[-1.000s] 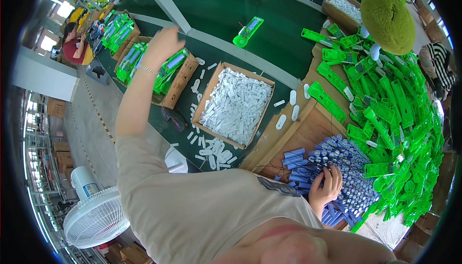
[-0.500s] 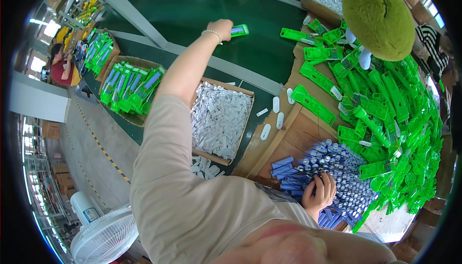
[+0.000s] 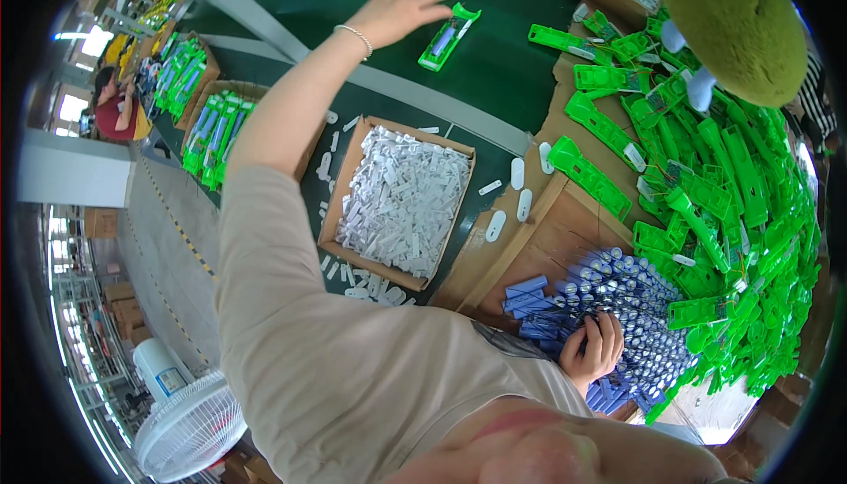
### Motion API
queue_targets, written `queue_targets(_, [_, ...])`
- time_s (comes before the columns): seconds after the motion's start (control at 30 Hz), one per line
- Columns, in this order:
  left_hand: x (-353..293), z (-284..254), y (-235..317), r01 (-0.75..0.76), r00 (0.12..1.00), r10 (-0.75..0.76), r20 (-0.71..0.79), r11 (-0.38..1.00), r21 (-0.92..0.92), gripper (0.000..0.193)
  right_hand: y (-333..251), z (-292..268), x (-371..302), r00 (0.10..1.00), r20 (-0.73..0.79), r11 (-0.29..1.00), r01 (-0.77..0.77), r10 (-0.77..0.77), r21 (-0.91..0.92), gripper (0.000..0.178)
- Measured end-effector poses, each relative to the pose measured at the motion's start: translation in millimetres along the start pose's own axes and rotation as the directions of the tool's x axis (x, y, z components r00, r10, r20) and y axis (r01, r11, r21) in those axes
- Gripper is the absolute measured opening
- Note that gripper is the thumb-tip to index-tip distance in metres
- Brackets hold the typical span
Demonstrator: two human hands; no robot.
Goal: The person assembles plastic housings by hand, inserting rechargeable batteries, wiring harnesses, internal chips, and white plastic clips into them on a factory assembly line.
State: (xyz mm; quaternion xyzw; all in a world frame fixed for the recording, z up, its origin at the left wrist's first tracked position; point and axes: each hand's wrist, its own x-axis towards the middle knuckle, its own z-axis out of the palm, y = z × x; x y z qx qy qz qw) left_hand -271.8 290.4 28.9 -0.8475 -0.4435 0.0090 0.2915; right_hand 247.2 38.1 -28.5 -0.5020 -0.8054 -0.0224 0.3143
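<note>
My left hand [image 3: 404,13], with a beaded bracelet at the wrist, is over the dark green belt with fingers stretched out and nothing in it. Just right of its fingertips, apart from them, a green plastic housing [image 3: 447,38] with a blue battery cell inside lies on the belt. My right hand [image 3: 594,348] rests with curled fingers on a heap of blue cylindrical battery cells [image 3: 644,321] with pale ends and thin wires. Its fingertips are turned down among the cells, so what they hold is hidden.
A cardboard box of small white parts [image 3: 406,197] stands in the middle. Green housings [image 3: 706,193] pile up at right. A box of filled housings [image 3: 216,135] sits beyond my left arm. A fuzzy green object [image 3: 737,25] hangs at upper right; a white fan [image 3: 190,427] stands lower left.
My left hand has let go of the green housing and drawn away to the left. The housing now lies on the belt, turned. My right hand stays on the cells.
</note>
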Motion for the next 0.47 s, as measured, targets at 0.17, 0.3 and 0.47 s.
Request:
queue_targets(0.17, [-93,-100,-21,0.599,0.773,-0.537,0.338,0.793,-0.112,0.033,1,-2,-2,1.000,-0.002,1.000,0.018,-0.018,-0.018,0.017])
queue_targets(0.3, [-163,-130,10,0.768,0.442,-0.588,0.678,0.638,0.053,0.055,1,-4,1,1.000,-0.019,0.999,0.015,-0.016,-0.035,0.016])
queue_targets(0.47, [-241,-137,36,0.932,0.139,-0.526,0.839,0.357,0.069,0.056,3,-2,6,0.998,-0.030,0.999,0.053,-0.053,-0.013,0.016])
